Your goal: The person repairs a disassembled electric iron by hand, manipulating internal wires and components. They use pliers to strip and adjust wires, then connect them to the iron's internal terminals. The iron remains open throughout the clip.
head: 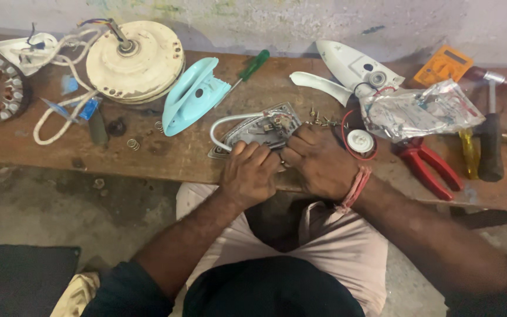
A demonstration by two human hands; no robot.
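Iron base [262, 130]: it lies bare on the wooden bench [165, 154] edge, under my hands.
Left hand [249, 174]: I press curled fingers on its near rim.
Right hand [319, 161]: I pinch something small at its wiring.
Progress: opened; blue plastic cover [192, 97] still off.
Farther: loose screws [319, 119], round cream motor [136, 58].

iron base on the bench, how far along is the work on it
Done: the iron is apart, its light blue cover lying aside and loose screws next to the base. In hand: left hand and right hand both rest on the metal iron base, at its exposed wiring. Left: cover and white dial are still off.
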